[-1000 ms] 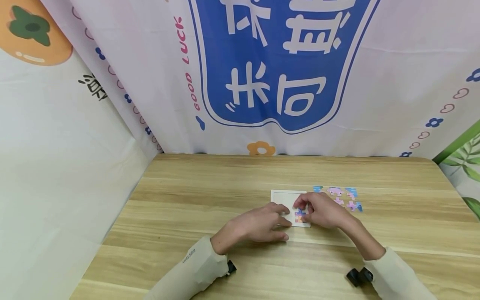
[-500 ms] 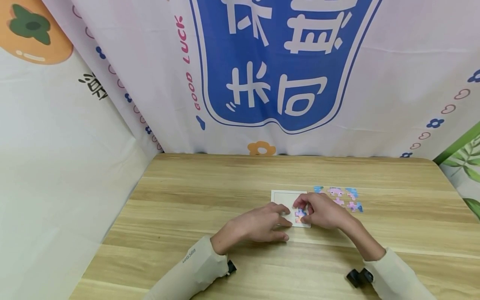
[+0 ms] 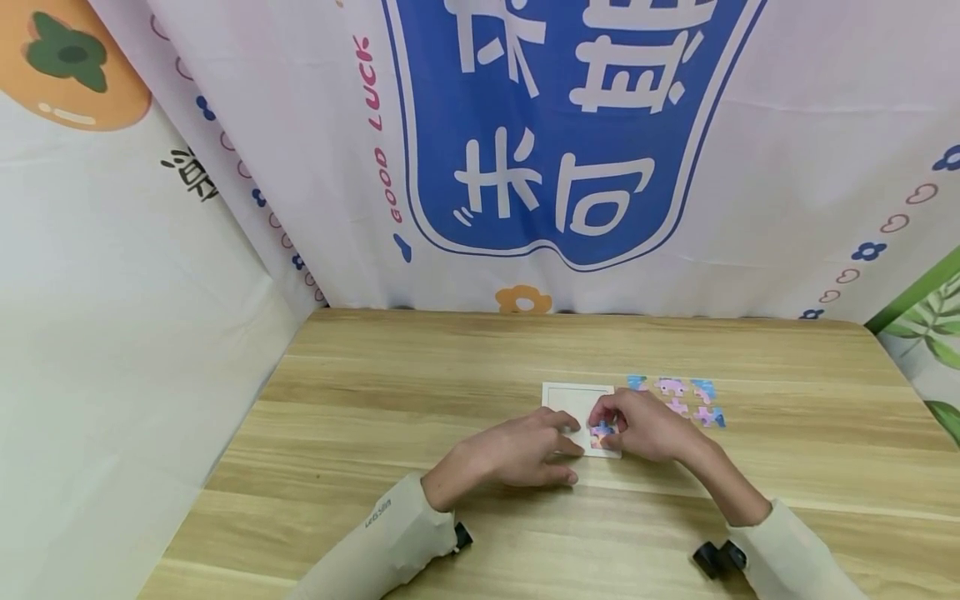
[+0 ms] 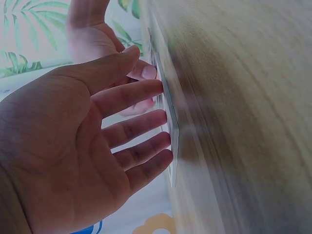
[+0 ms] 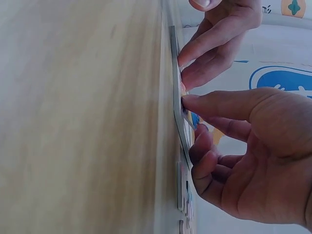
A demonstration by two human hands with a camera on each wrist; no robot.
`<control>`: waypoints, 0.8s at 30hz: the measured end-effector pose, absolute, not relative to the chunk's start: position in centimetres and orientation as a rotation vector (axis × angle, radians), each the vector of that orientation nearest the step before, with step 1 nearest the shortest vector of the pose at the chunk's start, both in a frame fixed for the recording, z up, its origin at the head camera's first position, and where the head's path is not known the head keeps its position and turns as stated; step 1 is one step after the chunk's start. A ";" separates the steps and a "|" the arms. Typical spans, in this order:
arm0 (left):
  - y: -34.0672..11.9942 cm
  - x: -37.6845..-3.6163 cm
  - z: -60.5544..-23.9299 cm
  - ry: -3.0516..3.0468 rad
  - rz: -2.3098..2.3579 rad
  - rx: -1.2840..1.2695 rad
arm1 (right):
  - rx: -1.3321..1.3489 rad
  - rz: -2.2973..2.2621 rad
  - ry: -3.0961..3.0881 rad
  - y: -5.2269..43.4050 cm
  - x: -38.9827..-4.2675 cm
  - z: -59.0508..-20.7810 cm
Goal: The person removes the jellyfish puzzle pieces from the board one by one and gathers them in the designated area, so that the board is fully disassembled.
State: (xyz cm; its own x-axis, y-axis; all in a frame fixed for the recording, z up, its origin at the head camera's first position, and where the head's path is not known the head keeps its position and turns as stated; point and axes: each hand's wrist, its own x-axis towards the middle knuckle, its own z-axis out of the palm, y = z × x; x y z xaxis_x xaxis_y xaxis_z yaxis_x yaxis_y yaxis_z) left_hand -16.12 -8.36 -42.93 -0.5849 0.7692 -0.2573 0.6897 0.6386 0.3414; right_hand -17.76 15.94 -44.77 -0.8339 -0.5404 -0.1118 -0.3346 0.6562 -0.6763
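Loose puzzle pieces [image 3: 678,395] sit scattered on the wooden table [image 3: 420,392] at about three o'clock of the white puzzle board [image 3: 573,398], pink and blue shapes lying just beside its right edge, and a big printed banner [image 3: 555,125] hangs behind at twelve o'clock. Both hands crowd the board's near half, so much of it is covered — only the far strip shows bare white. The left hand [image 3: 525,452] lies flat with fingers straight and relaxed, fingertips resting on the board's left edge at nine o'clock. The right hand [image 3: 645,425] curls over the lower right corner, fingertips pressing a colourful puzzle piece [image 3: 600,433] down on the board; whether it pinches the piece or only pushes it is hard to tell. That piece shows blue, pink and orange — its outline is mostly hidden under the fingers.
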 end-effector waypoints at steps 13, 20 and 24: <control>-8.5 -16.0 -42.9 2.479 0.290 1.135 | -0.779 -1.056 2.495 16.5 -17.8 -44.1; -8.5 -16.1 -43.1 2.476 0.298 1.144 | -0.739 -1.098 2.449 17.1 -18.1 -44.1; -8.5 -16.0 -43.1 2.472 0.301 1.145 | -0.721 -1.144 2.411 17.6 -18.1 -44.3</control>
